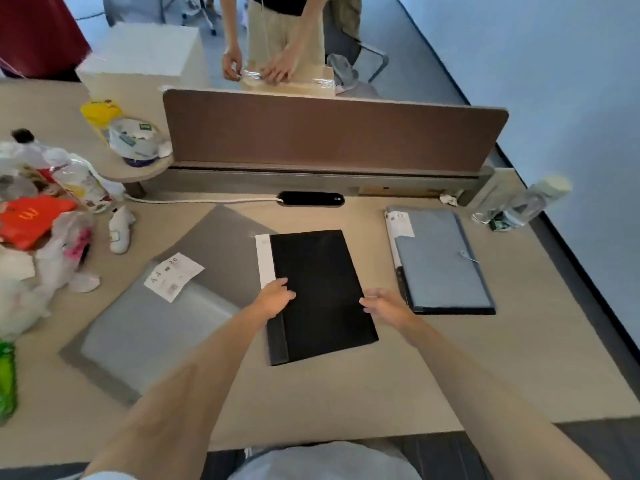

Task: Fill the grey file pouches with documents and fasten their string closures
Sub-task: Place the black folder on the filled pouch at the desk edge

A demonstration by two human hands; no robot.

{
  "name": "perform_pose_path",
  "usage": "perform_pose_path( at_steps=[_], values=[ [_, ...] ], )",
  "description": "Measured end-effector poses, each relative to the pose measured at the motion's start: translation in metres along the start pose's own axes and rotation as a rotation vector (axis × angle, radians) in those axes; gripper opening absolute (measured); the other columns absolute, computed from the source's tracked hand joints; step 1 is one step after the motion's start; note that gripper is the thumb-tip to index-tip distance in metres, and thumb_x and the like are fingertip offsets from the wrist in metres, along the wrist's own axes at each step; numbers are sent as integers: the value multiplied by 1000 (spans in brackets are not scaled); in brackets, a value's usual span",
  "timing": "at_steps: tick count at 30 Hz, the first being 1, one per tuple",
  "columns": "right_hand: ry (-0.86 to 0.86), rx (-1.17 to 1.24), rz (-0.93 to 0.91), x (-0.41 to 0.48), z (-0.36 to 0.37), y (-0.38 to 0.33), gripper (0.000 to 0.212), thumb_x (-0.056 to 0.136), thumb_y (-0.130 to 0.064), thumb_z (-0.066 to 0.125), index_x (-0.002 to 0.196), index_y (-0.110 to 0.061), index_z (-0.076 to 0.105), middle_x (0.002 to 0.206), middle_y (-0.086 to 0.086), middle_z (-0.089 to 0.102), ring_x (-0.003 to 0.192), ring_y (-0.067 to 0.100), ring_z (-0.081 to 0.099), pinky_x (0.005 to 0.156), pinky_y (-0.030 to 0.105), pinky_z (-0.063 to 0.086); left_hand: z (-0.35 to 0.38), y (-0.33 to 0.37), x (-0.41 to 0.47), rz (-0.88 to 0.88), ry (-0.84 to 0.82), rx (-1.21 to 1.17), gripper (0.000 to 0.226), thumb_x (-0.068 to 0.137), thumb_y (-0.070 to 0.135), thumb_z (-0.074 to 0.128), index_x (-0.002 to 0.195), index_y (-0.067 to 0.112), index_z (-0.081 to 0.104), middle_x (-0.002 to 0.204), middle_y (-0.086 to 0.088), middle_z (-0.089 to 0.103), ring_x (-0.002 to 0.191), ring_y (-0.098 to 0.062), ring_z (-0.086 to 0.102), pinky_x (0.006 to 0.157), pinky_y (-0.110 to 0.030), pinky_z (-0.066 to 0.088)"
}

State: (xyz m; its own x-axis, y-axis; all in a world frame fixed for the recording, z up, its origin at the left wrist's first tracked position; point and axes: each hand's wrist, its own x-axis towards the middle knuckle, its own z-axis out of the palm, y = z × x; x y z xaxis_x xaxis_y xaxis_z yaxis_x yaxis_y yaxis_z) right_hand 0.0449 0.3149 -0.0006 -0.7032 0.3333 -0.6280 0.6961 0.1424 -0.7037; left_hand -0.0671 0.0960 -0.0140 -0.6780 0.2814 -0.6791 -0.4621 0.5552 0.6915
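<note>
Beige desk surface (346,393), seen from above, bounded at its far edge by a brown partition screen (329,133). At centre lies a black folder (318,292), flat, with a white sheet (264,259) protruding along its left edge. Left hand (275,299) rests on the folder's left margin, fingers curled loosely onto the cover — whether it grips the edge cannot be told. Right hand (386,306) sits at the folder's right edge, fingers bent and slightly spread, touching or just beside the cover. To the left, a grey file pouch (166,306) lies flat and angled, bearing a white label (173,277) near its middle. To the right, well apart from the hands, a blue-grey file pouch (440,261) lies closed, its string closure (465,255) visible near the right side. Far right stands a clear plastic bottle (530,202); the far left holds a clutter of bags and wrappers (45,216). Beyond the screen, a second person (277,39) handles something clear.
</note>
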Motion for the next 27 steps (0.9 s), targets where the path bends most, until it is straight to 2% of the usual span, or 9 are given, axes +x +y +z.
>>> perform_pose_path(
  at_steps=[3, 5, 8, 11, 14, 20, 23, 25, 27],
  values=[
    [79, 47, 30, -9, -5, 19, 39, 90, -18, 62, 127, -7, 55, 123, 7, 59, 112, 24, 61, 97, 33, 46, 21, 3, 8, 37, -91, 176, 54, 96, 15, 49, 147, 15, 32, 153, -7, 36, 139, -24, 35, 116, -34, 27],
    [98, 89, 31, -11, -14, 34, 34, 89, -16, 63, 122, -11, 59, 125, 7, 60, 113, 24, 60, 97, 34, 46, 38, 8, 11, 57, -148, 255, 53, 95, 16, 47, 147, 16, 33, 152, -6, 37, 138, -24, 36, 115, -34, 27],
    [154, 155, 8, -7, -36, 54, 16, 87, -16, 66, 102, -21, 66, 117, 8, 67, 106, 24, 64, 79, 26, 50, 68, 16, 13, 85, -213, 337, 52, 94, 17, 48, 145, 16, 37, 149, -5, 41, 137, -21, 38, 114, -33, 28],
    [281, 226, -17, 8, -69, 62, 15, 84, -14, 68, 98, -18, 69, 107, 8, 70, 100, 24, 65, 88, 32, 51, 103, 32, 22, 95, -242, 350, 50, 94, 16, 49, 143, 17, 39, 148, -3, 43, 137, -20, 39, 116, -33, 29],
    [430, 218, -33, 32, -108, 70, 15, 85, -10, 64, 98, -15, 68, 100, 5, 69, 98, 22, 64, 86, 26, 46, 139, 55, 35, 98, -242, 322, 50, 93, 15, 48, 142, 16, 39, 147, -4, 44, 135, -20, 41, 115, -34, 31],
    [538, -97, 58, 89, -192, 93, 53, 91, -29, 56, 138, -8, 45, 141, 15, 45, 131, 33, 41, 110, 43, 35, 213, 110, 59, 36, -183, 154, 60, 94, 20, 51, 148, 14, 24, 150, 0, 33, 137, -20, 34, 114, -35, 29],
    [510, -93, 130, 117, -218, 106, 51, 94, -31, 46, 136, -3, 43, 134, 24, 50, 127, 40, 44, 106, 48, 36, 241, 131, 71, -35, -145, -50, 52, 90, 24, 55, 137, 15, 35, 128, 6, 44, 114, -14, 44, 96, -32, 37],
    [507, -133, 134, 123, -227, 112, 47, 96, -30, 43, 132, -1, 46, 127, 25, 54, 121, 42, 47, 104, 47, 35, 256, 136, 81, -75, -88, -158, 55, 79, 30, 59, 130, 20, 41, 131, 2, 50, 111, -17, 51, 91, -33, 40],
    [528, -166, 115, 124, -233, 115, 43, 95, -29, 46, 126, 1, 51, 123, 25, 56, 118, 42, 48, 103, 45, 34, 266, 137, 92, -67, -21, -202, 54, 75, 26, 63, 124, 19, 44, 127, -5, 55, 109, -23, 57, 88, -34, 46]
  ],
)
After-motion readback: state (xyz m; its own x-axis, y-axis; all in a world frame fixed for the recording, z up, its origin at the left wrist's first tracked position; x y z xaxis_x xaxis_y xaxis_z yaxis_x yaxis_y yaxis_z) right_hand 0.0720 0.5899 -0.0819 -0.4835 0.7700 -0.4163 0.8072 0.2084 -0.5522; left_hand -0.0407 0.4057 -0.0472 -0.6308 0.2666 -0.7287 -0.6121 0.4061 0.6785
